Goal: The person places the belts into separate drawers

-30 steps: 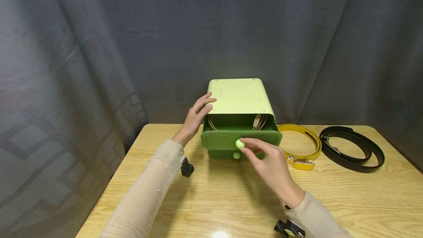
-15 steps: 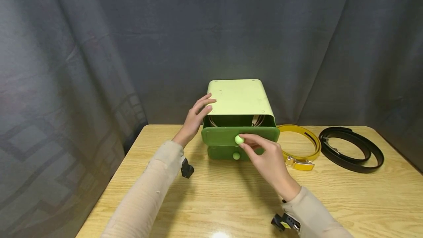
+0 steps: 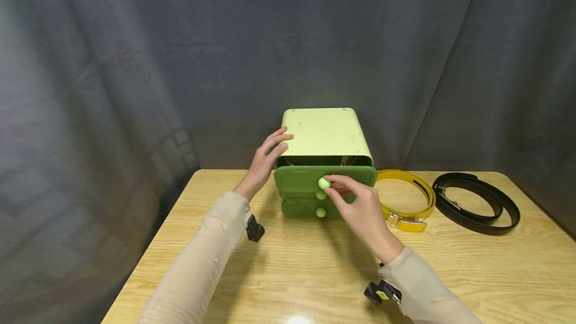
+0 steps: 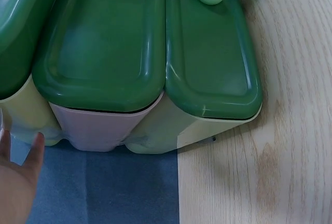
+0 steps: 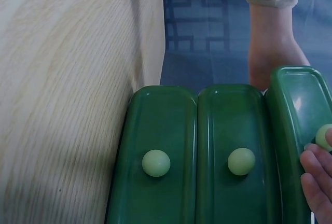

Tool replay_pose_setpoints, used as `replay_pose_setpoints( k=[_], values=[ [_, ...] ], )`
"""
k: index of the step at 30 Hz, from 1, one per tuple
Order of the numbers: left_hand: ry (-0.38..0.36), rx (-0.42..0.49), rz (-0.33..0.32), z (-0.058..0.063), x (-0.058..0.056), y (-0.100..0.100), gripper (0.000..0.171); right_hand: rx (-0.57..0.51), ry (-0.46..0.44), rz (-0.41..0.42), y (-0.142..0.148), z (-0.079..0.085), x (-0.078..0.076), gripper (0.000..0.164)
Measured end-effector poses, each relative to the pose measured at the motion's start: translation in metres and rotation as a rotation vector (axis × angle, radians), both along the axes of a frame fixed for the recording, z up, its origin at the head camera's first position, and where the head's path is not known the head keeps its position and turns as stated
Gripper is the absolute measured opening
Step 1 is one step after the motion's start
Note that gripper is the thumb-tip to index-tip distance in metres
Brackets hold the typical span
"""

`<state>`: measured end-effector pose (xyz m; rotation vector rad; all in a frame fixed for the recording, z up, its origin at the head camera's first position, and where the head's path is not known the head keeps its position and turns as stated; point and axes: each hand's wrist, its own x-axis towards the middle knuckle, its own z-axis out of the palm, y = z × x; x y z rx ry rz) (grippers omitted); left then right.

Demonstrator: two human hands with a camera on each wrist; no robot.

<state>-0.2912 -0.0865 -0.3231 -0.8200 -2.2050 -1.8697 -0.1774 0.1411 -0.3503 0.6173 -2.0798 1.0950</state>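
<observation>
A small chest of drawers (image 3: 326, 131) has a pale green shell and green drawer fronts with round knobs. Its top drawer (image 3: 294, 181) stands partly pulled out, and part of a coiled cable (image 3: 347, 160) shows in the narrow gap. My right hand (image 3: 362, 206) pinches the top drawer's pale knob (image 3: 323, 183) between thumb and fingers. On the chest's left side and top edge rests my left hand (image 3: 263, 161), fingers spread. Both lower drawers are closed; the right wrist view shows the middle knob (image 5: 241, 162) and bottom knob (image 5: 156, 163).
On the wooden table (image 3: 288, 274), right of the chest, lies a coiled yellow belt (image 3: 429, 196) with a metal buckle. A coiled black belt (image 3: 492, 226) lies further right. Dark grey curtains (image 3: 288, 39) hang behind the table.
The top drawer has slid inward, away from me, with my right hand following on its knob. The gap above it has narrowed, hiding more cable. My left hand has stayed in place.
</observation>
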Motion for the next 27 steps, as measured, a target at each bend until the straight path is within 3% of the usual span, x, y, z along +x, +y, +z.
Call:
replay_pose_setpoints(
  k=[27],
  values=[
    [0.007,-0.030,0.026,0.004,0.005,0.003,0.037,-0.004,-0.060,-0.036,-0.002,0.003,-0.014,0.027]
  ],
)
